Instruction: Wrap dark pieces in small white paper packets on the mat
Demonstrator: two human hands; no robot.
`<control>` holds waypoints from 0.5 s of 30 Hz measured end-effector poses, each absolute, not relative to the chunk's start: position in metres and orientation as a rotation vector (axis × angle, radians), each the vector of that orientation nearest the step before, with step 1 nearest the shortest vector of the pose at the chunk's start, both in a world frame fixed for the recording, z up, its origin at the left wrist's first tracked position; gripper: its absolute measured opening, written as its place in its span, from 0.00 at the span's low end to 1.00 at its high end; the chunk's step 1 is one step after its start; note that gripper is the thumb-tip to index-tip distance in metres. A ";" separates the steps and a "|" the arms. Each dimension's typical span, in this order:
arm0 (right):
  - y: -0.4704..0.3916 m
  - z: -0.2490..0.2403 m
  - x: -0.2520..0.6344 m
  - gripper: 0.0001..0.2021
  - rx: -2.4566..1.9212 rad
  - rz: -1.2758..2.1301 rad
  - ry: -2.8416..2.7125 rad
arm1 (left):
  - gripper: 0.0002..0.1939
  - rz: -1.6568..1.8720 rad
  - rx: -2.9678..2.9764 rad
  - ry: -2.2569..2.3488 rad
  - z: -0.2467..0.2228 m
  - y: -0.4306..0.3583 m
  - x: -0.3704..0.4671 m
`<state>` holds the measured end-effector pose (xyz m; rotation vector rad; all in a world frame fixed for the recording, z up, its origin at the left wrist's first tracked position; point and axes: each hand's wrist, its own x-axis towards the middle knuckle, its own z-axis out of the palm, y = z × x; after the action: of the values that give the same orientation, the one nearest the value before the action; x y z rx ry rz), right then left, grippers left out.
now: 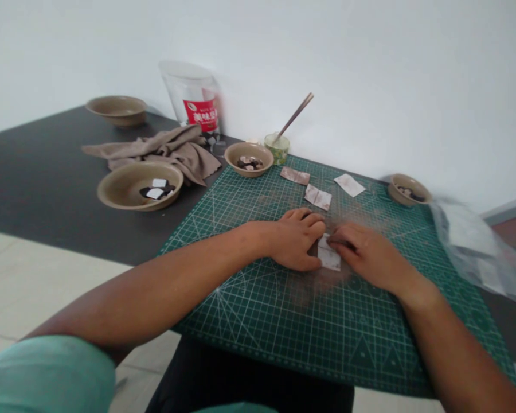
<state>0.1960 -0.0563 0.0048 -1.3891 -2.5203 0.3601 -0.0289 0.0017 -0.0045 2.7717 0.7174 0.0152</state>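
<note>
On the green cutting mat (258, 310), a small whitish creased piece (329, 259) with brown smudges lies between my hands. My left hand (298, 240) rests on the mat at its left edge, fingers bent and thumb touching the piece. My right hand (363, 246) pinches a small dark object (343, 243) against the upper part of the piece; what it is cannot be made out. Reddish-brown dust is spread on the mat around both hands. Beyond them lie a brownish strip (294, 175), a smudged white piece (318, 197) and a cleaner white piece (350, 185).
Bowls with small dark and light pieces stand at left (107, 192), back (249, 171) and right (395, 195). Another bowl (124, 117), a brown cloth (193, 160), a clear tub (176, 86), a green cup with sticks (277, 154) and a plastic bag (477, 246) surround the mat.
</note>
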 end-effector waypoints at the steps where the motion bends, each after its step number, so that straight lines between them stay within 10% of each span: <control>1: -0.056 0.005 0.198 0.05 -1.424 0.342 -2.511 | 0.31 0.017 2.772 0.712 -0.005 0.002 -0.029; 15: -0.060 0.008 0.197 0.06 -1.340 0.465 -2.640 | 0.31 0.005 2.778 0.711 -0.004 0.002 -0.029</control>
<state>0.1970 -0.0596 0.0076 -1.3401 -2.6396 0.4651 -0.0286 0.0016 -0.0042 2.7781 0.7113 0.0049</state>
